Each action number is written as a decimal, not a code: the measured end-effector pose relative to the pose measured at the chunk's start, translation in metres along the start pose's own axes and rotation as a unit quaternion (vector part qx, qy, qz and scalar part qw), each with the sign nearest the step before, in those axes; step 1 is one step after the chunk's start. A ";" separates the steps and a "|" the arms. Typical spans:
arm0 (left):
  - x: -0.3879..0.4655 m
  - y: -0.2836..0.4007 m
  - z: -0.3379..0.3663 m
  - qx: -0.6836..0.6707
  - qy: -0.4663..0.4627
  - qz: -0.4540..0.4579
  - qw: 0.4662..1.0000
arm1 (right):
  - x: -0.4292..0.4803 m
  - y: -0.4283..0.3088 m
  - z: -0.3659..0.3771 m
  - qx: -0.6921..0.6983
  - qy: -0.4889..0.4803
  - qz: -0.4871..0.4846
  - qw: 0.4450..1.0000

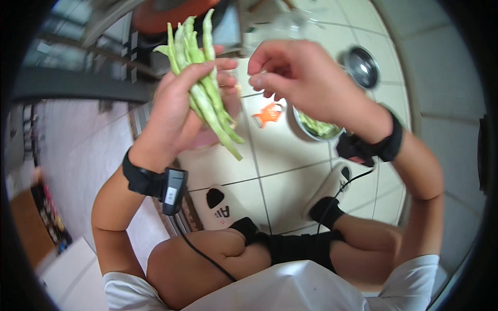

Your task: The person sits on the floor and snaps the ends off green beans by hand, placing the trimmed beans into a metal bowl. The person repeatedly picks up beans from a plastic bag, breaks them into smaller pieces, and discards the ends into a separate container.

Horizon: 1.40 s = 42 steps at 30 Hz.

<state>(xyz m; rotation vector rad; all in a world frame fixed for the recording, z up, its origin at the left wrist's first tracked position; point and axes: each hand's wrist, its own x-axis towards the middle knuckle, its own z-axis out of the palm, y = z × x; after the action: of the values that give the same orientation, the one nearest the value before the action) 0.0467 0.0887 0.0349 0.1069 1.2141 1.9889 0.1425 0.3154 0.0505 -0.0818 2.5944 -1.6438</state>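
Note:
My left hand [175, 105] grips a bundle of long green beans [206, 103], its thumb across them. The pods point away from me at the top, and their lower ends hang past the palm. To the right, apart from the bundle, is my right hand [291, 74] with curled fingers, thumb and forefinger close together. Whether something small sits between those fingertips cannot be made out. Partly hidden beneath my right hand, a metal bowl [311, 136] on the floor holds green bean pieces [321, 127]. A pinkish translucent container [204, 140] shows behind my left hand.
An orange flat item [268, 114] bearing writing lies on the tiled floor [288, 155]. A shiny metal bowl [362, 67] stands farther right, near the wall [447, 77]. Clear plastic [290, 23] lies at the top. Cables [198, 250] run from both wrist straps.

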 end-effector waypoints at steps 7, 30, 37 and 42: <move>-0.049 -0.017 -0.068 -0.142 0.141 0.086 0.976 | 0.078 0.035 0.122 -0.073 0.098 -0.184 0.975; -0.055 -0.033 -0.080 -0.080 0.130 0.079 0.985 | 0.044 0.024 0.108 0.079 -0.123 0.006 0.989; -0.049 -0.037 -0.076 -0.136 0.112 0.056 0.983 | 0.044 0.032 0.120 0.230 -0.020 -0.159 0.960; -0.050 -0.030 -0.066 -0.123 0.105 0.076 0.984 | 0.054 0.033 0.129 -0.023 0.228 -0.238 0.944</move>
<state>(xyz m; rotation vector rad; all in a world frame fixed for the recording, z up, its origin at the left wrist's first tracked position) 0.0693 0.0161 -0.0087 -0.1411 1.1053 2.3139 0.1001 0.2090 -0.0360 -0.4062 3.1534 -1.9423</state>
